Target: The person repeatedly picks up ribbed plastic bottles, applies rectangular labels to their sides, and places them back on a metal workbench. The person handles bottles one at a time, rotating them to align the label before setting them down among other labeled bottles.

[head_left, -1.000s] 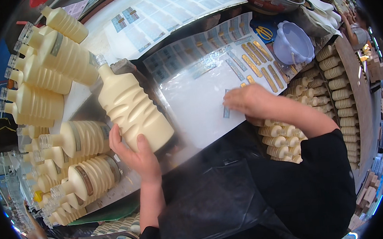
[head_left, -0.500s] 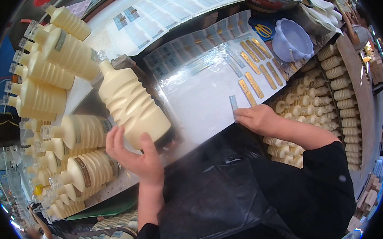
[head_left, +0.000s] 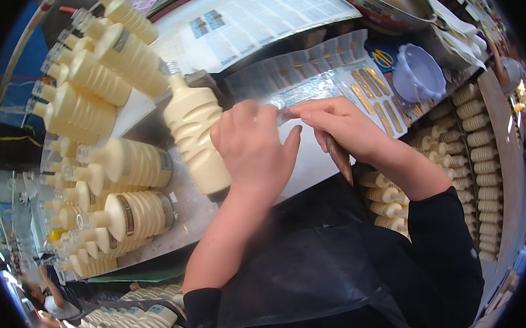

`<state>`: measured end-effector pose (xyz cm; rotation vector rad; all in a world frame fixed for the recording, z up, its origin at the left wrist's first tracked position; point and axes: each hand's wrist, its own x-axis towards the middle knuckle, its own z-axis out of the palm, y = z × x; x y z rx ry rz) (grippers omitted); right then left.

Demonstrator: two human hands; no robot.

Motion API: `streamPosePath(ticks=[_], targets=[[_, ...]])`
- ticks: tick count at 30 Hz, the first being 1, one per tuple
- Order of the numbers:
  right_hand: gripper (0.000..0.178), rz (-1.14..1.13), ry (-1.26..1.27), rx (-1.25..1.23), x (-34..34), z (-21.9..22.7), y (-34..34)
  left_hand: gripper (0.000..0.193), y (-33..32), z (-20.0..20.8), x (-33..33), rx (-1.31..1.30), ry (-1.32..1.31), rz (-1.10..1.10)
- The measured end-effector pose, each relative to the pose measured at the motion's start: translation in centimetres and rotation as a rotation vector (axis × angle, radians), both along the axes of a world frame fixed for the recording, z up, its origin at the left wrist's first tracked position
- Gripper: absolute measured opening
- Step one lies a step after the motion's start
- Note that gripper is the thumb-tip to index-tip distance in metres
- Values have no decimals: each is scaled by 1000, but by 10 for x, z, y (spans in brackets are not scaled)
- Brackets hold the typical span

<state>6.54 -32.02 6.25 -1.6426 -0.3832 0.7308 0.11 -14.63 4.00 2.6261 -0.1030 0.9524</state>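
Note:
My left hand point(head_left: 252, 146) is raised over the right side of a cream ribbed bottle point(head_left: 195, 132), its fingers bent forward and its thumb apart. Its fingertips meet those of my right hand point(head_left: 349, 127), which pinches a small label strip point(head_left: 284, 115), mostly hidden by fingers. Below my right palm sticks out a brown pointed tool point(head_left: 339, 160); how it is held is partly hidden. The bottle lies tilted on the bench with its clear neck away from me. Beyond my hands, gold label strips point(head_left: 370, 89) lie in rows on a white wet sheet point(head_left: 312, 163).
Several more cream bottles point(head_left: 132, 164) crowd the bench's left side. A lilac basin point(head_left: 418, 74), yellow-handled scissors point(head_left: 382, 59) and a metal pan point(head_left: 386, 0) stand at the far right. Printed label sheets point(head_left: 265, 23) lie at the back. Rows of bottles point(head_left: 478, 149) stand at the right.
My left hand has left the bottle's base and moved up and right over it. My right hand has brought the strip leftward to it. The brown tool has come into view. The scene has shifted right.

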Motion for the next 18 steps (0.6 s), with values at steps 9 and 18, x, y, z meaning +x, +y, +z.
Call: streamPosePath(ticks=[9, 18], targets=[[52, 47, -235, 157, 3, 4, 51, 14, 45, -1, -11, -354, -81, 8], [16, 160, 225, 145, 34, -11, 117, 12, 101, -7, -23, -1277, -5, 34]])
